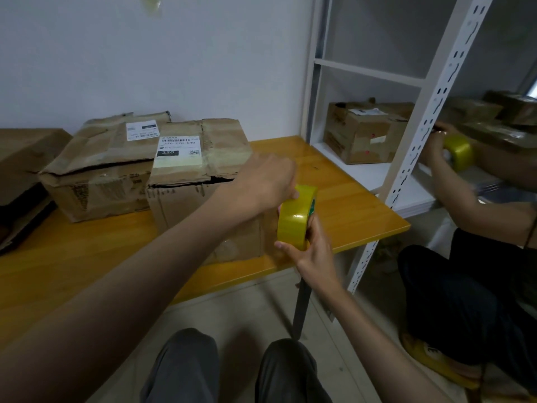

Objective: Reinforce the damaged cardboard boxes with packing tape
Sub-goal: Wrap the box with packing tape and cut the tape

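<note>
Right grip: the right hand [309, 251] holds the round yellow roll of packing tape [296, 218] from below, fingers curled round its rim.
Left grip: the left hand [266, 180] pinches the top of the roll, apparently at the loose tape end; the end itself is too small to see.
Roll's place: just beside the right front corner of the torn brown cardboard box with the white barcode label [200, 175], touching or nearly so.
Box damage: a dark split gapes along its top front edge, under the flap.
Second box: a crushed brown cardboard box [98, 167] sits touching the torn box's left side, on the orange wooden surface [348, 205].
Beyond: a white metal shelf [377, 173] to the torn box's right carries another carton.
Progress: early, as I judge it; no fresh strip spans the split, and the crushed box waits too.
</note>
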{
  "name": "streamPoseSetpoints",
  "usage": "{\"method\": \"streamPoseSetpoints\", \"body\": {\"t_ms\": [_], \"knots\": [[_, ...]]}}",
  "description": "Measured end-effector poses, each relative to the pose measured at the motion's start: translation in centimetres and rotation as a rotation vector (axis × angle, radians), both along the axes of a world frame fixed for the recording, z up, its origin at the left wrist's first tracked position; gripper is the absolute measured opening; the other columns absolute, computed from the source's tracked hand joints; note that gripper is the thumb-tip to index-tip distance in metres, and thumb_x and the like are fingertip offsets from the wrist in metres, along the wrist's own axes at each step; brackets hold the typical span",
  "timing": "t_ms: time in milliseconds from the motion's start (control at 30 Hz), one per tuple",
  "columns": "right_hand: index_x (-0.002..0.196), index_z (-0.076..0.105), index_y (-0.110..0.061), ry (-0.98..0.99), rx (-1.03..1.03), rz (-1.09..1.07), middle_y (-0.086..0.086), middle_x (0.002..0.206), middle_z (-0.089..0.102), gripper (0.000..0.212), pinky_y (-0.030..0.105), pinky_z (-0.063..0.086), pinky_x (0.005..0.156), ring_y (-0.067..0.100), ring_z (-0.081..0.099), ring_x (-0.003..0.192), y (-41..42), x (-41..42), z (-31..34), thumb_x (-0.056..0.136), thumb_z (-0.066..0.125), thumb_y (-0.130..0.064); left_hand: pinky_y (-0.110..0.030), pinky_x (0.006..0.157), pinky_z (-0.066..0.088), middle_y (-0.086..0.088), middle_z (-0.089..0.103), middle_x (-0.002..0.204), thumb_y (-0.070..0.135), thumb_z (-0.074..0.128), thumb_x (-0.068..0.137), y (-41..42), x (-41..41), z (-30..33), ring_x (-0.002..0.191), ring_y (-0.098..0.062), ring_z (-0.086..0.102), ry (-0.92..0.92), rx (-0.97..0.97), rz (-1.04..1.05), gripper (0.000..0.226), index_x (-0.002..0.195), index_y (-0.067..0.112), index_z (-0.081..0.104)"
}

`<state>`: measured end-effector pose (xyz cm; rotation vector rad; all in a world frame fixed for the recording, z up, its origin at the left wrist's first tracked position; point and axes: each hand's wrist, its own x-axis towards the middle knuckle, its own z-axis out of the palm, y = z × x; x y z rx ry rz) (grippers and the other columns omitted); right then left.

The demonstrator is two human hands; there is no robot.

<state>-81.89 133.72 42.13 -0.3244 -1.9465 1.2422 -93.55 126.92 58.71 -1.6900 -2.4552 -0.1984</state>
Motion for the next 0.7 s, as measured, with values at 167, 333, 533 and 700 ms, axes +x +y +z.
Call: {"method": "streamPoseSetpoints", "body": {"t_ms": [167, 333, 533, 700], "knots": [[0.117, 0.049, -0.031, -0.010, -0.020, -0.022, 0.001, 0.107, 0.059, 0.050, 0.054, 0.054, 0.080, 0.020, 0.061, 0.099, -0.4, -0.2, -2.0, 0.079, 0.080, -0.041, -0.040, 0.101, 0.033, 0.001, 0.070, 0.104, 0.017, 0.062, 0.092, 1.7, 0.1, 0.1, 0.105, -0.021, 0.063, 0.206, -0.158, -0.010, 0.011, 0.087, 0.026, 0.063], [0.121, 0.048, -0.028, -0.001, 0.000, -0.018, 0.005, 0.110, 0.059, 0.053, 0.053, 0.053, 0.083, 0.023, 0.061, 0.102, -0.1, -0.3, -2.3, 0.081, 0.081, -0.038, -0.037, 0.103, 0.030, 0.011, 0.062, 0.086, 0.025, 0.079, 0.081, 2.2, -0.4, 0.8, 0.105, -0.013, 0.061, 0.145, -0.213, -0.022, 0.011, 0.077, 0.027, 0.069], [0.125, 0.047, -0.028, -0.005, 0.009, -0.019, 0.007, 0.117, 0.058, 0.056, 0.052, 0.053, 0.085, 0.024, 0.059, 0.108, -0.1, -0.3, -2.7, 0.082, 0.080, -0.039, -0.035, 0.104, 0.031, 0.013, 0.061, 0.079, 0.022, 0.076, 0.081, 1.5, -0.3, 0.3, 0.090, -0.010, 0.053, 0.133, -0.135, -0.032, 0.005, 0.081, 0.026, 0.074], [0.125, 0.042, -0.048, -0.021, 0.024, -0.018, 0.004, 0.120, 0.058, 0.058, 0.050, 0.053, 0.089, 0.020, 0.059, 0.112, -0.1, -0.3, -2.6, 0.083, 0.080, -0.037, -0.036, 0.105, 0.030, 0.014, 0.060, 0.077, 0.021, 0.072, 0.085, 1.5, -0.4, 0.2, 0.086, -0.009, 0.051, 0.150, -0.155, -0.028, 0.006, 0.084, 0.026, 0.076]]}}
